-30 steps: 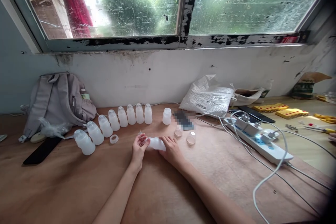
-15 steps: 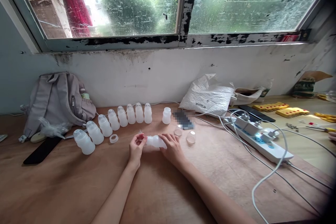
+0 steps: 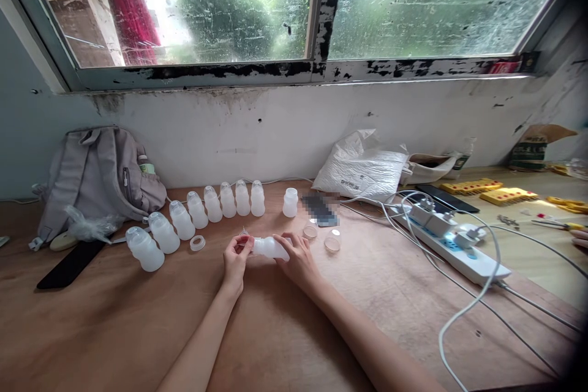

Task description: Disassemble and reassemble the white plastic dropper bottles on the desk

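A frosted white baby bottle (image 3: 270, 248) lies on its side just above the table, its neck pointing left. My right hand (image 3: 296, 257) is closed around its base end. At the neck, the fingers of my left hand (image 3: 236, 257) pinch a clear bottle nipple (image 3: 244, 231), whose tip pokes out above them; the fingers hide the rest. To the left, several upright bottles (image 3: 197, 211) with clear covers form a curved row. One uncovered bottle (image 3: 290, 203) stands behind my right hand. A white ring (image 3: 197, 243) lies left of my hands, and two clear caps (image 3: 332, 241) sit to the right.
A grey backpack (image 3: 103, 174) and a black phone (image 3: 71, 264) are on the left. At the back stands a silver mailing bag (image 3: 361, 166). A power strip (image 3: 454, 251) with loose white cables (image 3: 443, 331) occupies the right, near yellow parts (image 3: 509, 196) and part of another person's hand (image 3: 579, 239).
Both hands keep their hold on the bottle and nipple, with only slight finger movement. The whole view has shifted a little; the other things stay in place.
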Available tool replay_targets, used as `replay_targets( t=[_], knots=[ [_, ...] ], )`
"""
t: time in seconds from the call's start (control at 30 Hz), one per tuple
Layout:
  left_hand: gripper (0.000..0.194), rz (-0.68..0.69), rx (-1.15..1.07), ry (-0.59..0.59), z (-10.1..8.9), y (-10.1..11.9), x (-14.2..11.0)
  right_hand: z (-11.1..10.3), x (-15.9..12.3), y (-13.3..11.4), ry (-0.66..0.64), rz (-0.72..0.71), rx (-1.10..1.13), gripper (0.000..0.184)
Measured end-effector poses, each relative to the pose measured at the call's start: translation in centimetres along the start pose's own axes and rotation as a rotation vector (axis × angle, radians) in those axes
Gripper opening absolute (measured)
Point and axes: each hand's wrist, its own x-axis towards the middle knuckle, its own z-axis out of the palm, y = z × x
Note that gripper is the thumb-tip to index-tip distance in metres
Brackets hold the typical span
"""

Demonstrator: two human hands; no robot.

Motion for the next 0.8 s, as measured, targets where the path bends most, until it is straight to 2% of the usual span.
replay_targets(
  t=[0.3, 0.53, 0.63, 0.8],
  knots=[
    [0.030, -0.031, 0.009, -0.056, -0.21, -0.09, 0.07, -0.08, 0.06, -0.01, -0.030, 0.008, -0.029, 0.050],
    [0.035, -0.061, -0.117, -0.039, -0.42, 0.42, 0.36, -0.18, -0.03, -0.10, -0.077, 0.077, 0.323, 0.041],
    [0.036, -0.082, -0.149, -0.027, -0.53, 0.42, 0.51, -0.40, 0.04, -0.45, -0.043, 0.086, 0.337, 0.033],
    [0.035, -0.108, -0.123, -0.031, -0.68, 0.16, 0.54, -0.86, 0.17, -0.70, -0.020, 0.063, 0.397, 0.036]
  ],
)
